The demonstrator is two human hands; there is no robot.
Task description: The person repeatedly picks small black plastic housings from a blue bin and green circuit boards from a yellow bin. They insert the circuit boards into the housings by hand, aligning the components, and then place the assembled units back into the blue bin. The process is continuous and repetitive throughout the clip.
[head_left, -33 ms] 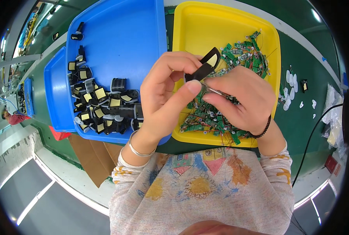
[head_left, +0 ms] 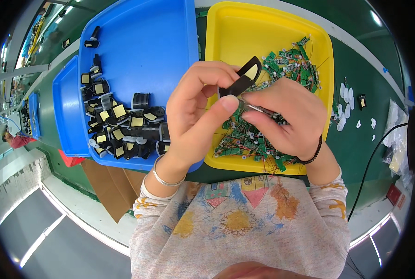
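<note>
My left hand (head_left: 196, 109) pinches a black plastic housing (head_left: 237, 86) with a pale yellow pad on its flared end. The housing is tilted, its padded end pointing up and to the right. Close beside it, my right hand (head_left: 289, 114) is closed on a slim metal tool (head_left: 262, 110). The tool's tip points at the housing's lower end, by my left thumb; whether they touch is hidden by the fingers. Under both hands lies a yellow tray (head_left: 226, 28) with a heap of green circuit boards (head_left: 254, 146) and thin wires.
To the left, a blue tray (head_left: 142, 42) holds several black housings (head_left: 119, 111) with yellow pads. Right of the yellow tray lie white oval pieces (head_left: 347, 95), a small black part (head_left: 362, 101) and clear plastic bags (head_left: 396, 144). A black cable (head_left: 368, 169) runs along the right side.
</note>
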